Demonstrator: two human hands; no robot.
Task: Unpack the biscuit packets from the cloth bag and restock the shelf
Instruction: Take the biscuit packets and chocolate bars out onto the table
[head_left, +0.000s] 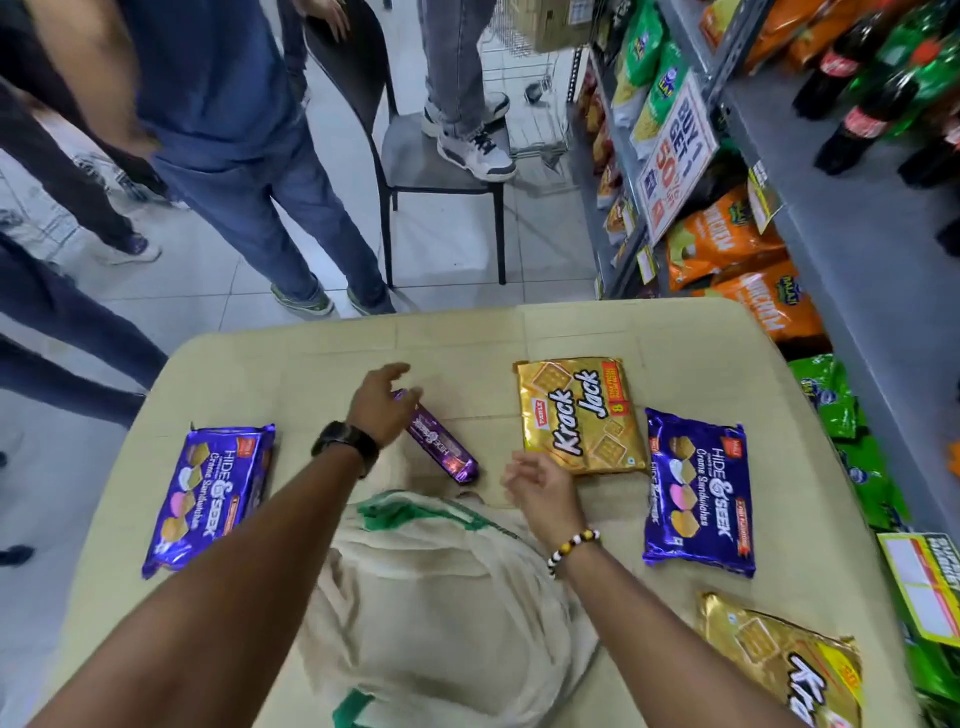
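Left hand (382, 402) open over slim purple packet (441, 441) mid-table (311, 358), right hand (540, 491) open, empty, cloth bag (441, 587) at near edge

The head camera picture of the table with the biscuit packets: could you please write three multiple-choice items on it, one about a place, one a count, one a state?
1. Where does the slim purple roll packet lie?
A. inside the cream cloth bag
B. on the beige table under the left hand
C. on the shelf

2. How many flat purple Hide & Seek packets are out?
A. one
B. two
C. four

3. What is the right hand doing?
A. gripping a gold packet
B. inside the bag
C. open, holding nothing

B: it lies on the tabletop at the fingers. B: one at left, one at right. C: its fingers are spread over bare table.
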